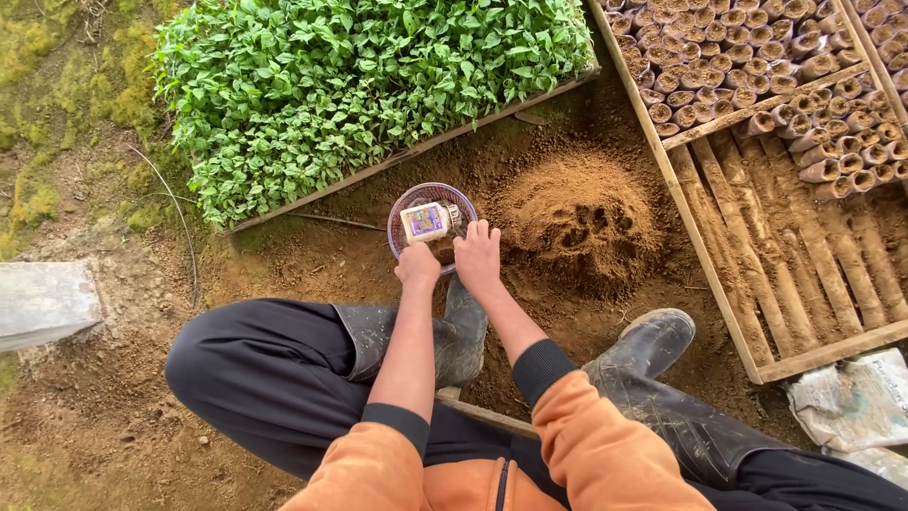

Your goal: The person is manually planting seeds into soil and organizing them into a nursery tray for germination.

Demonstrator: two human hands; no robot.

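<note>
A round purple mesh bowl (pixel 407 203) sits on the brown soil in front of me. Inside it lies a small white packet with a purple label (pixel 425 221). My left hand (pixel 417 264) rests on the bowl's near rim, fingers curled over the edge. My right hand (pixel 478 255) reaches into the bowl's right side, fingers bent down; what they touch is hidden. Both sleeves are orange with black cuffs. A mound of loose brown soil (pixel 582 222) with finger marks lies just right of the bowl.
A wooden tray of green seedlings (pixel 359 85) stands behind the bowl. At right, a wooden frame (pixel 709 274) holds rows of small soil-filled pots (pixel 757 66). My rubber boots (pixel 653 345) flank the hands. A grey block (pixel 43 301) lies left, plastic bags (pixel 856 402) lower right.
</note>
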